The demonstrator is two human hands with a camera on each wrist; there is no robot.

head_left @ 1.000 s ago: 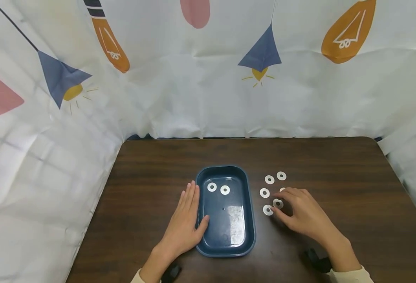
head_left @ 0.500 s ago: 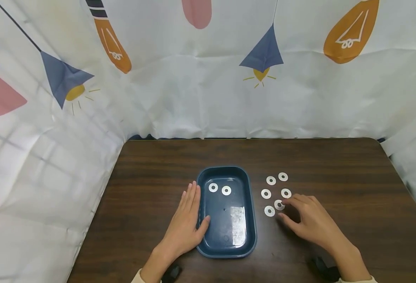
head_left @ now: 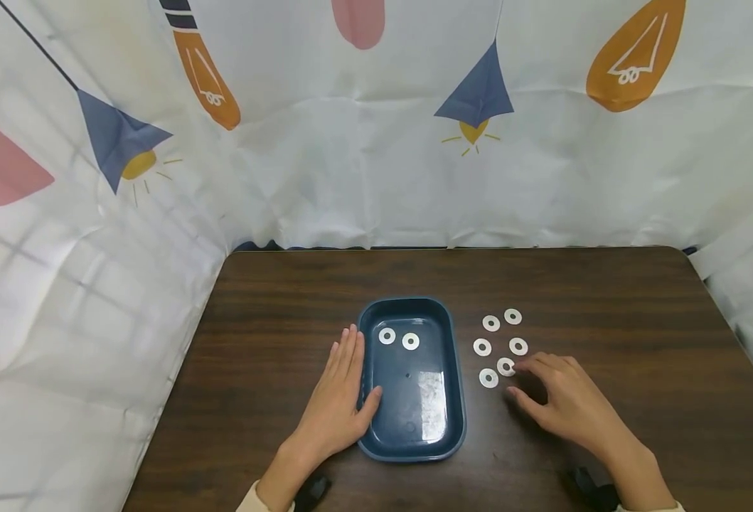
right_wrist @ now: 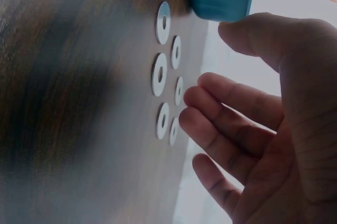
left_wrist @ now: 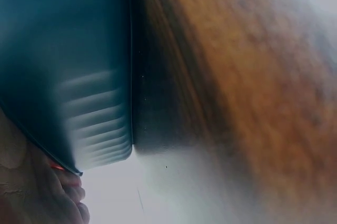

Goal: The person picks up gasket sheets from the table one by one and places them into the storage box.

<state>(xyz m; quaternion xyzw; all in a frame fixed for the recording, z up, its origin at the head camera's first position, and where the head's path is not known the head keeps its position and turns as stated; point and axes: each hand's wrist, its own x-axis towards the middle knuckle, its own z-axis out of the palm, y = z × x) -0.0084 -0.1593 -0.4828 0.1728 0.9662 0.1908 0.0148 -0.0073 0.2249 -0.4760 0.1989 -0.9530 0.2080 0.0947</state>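
Observation:
My left hand (head_left: 334,398) rests along the left rim of a blue plastic tray (head_left: 408,427), fingers straight and thumb over the edge. Two flat metal washers lie inside the tray near its far end, a left washer (head_left: 387,336) and a right washer (head_left: 411,341). Several more washers lie flat on the table right of the tray, among them a near washer (head_left: 488,378). Beside them hovers my right hand (head_left: 568,398), thumb and fingers apart and holding nothing. Its fingertips overlap the edge of one washer (head_left: 505,367) in the head view; the right wrist view shows them apart from the washers.
Both hands are over a dark wood-grain table (head_left: 286,299). Behind it and at the sides hangs a pale curtain (head_left: 325,178) printed with lamps and bulbs. A black wrist device (head_left: 594,491) is on the right wrist, another (head_left: 312,491) on the left.
My right hand has drawn back a little to the right and towards me, uncovering a washer that it partly hid. The left hand and the washers stay in place; the view shifts slightly.

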